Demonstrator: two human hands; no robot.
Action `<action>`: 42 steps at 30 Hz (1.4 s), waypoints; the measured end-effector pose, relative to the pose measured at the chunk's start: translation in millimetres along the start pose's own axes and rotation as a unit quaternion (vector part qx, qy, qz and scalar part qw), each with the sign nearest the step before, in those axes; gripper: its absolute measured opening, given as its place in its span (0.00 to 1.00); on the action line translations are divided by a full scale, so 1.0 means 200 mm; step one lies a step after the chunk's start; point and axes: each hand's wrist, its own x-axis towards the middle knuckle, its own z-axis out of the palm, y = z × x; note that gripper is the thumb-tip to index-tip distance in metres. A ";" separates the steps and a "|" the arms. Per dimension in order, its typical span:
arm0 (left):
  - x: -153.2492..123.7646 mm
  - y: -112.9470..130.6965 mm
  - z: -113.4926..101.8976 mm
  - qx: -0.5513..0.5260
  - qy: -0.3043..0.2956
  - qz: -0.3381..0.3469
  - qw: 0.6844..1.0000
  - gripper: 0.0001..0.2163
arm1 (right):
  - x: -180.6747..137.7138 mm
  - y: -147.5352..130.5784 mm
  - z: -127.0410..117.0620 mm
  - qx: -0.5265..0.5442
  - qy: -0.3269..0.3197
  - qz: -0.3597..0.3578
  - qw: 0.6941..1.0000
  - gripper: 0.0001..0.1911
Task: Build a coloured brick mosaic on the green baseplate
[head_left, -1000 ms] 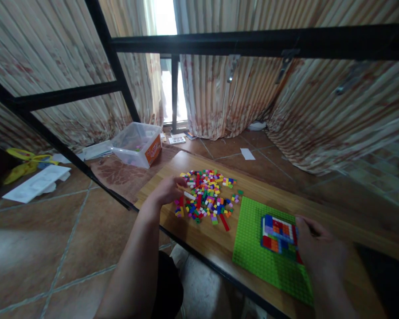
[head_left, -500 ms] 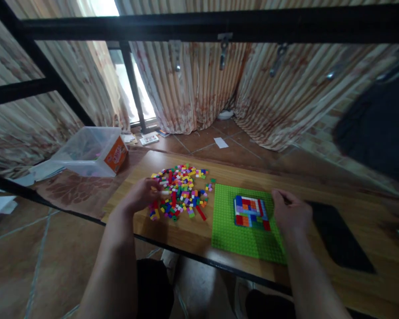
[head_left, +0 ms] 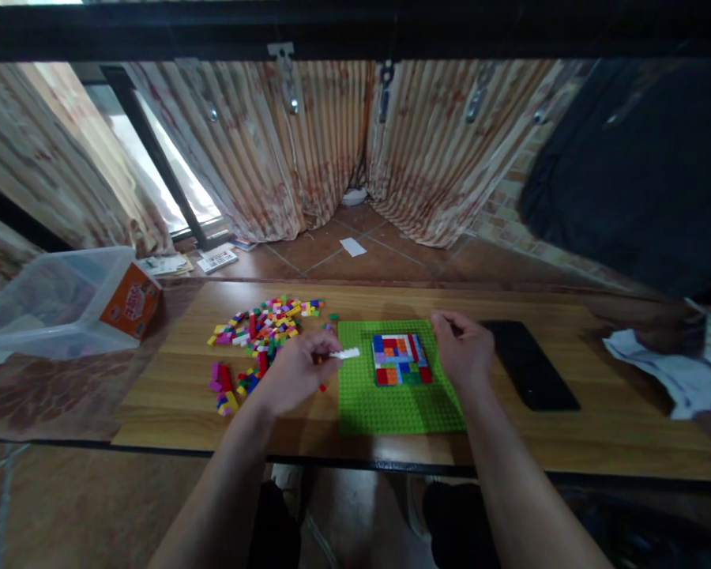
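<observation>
My left hand (head_left: 301,370) pinches a long white toy brick (head_left: 348,353) by one end. It hovers between the loose brick pile and the left edge of the green baseplate (head_left: 361,407). On the plate sits a flat, roughly square block of colourful bricks (head_left: 401,360), with red, blue, orange, white and green pieces. Beside the plate's upper right edge rests my right hand (head_left: 465,352), its fingers curled together; whether anything is between them is hidden. Many loose bricks (head_left: 272,324) lie spread on the table to the left, partly covered by my left hand.
The wooden table (head_left: 166,403) has a black phone-like slab (head_left: 530,367) right of the plate and crumpled white paper (head_left: 657,367) farther right. A clear plastic bin (head_left: 77,292) with an orange label stands off the left end. A dark bar (head_left: 355,32) crosses overhead.
My left hand has left the pile and come right, now carrying the white brick towards the plate. My right hand stays by the plate's right edge. The camera view has turned right.
</observation>
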 end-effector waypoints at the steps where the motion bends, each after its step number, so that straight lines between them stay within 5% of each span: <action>1: 0.02 0.02 0.06 0.016 -0.004 0.008 1.000 0.03 | 0.00 -0.01 0.00 -0.006 -0.006 -0.011 1.000 0.16; 5: 0.04 0.04 0.20 0.065 0.011 0.038 0.997 0.03 | -0.02 -0.03 -0.01 -0.023 -0.028 -0.042 0.998 0.15; 20: 0.07 0.04 0.36 0.093 0.087 0.069 0.989 0.09 | -0.05 -0.07 -0.02 -0.037 -0.091 -0.081 0.992 0.13; 31: 0.07 0.03 0.37 0.113 0.096 0.061 0.987 0.09 | -0.08 -0.07 -0.05 -0.015 -0.307 -0.177 0.935 0.03; 42: 0.07 0.01 0.37 0.094 0.070 0.060 0.991 0.07 | -0.09 -0.06 -0.06 -0.049 -0.345 -0.178 0.920 0.03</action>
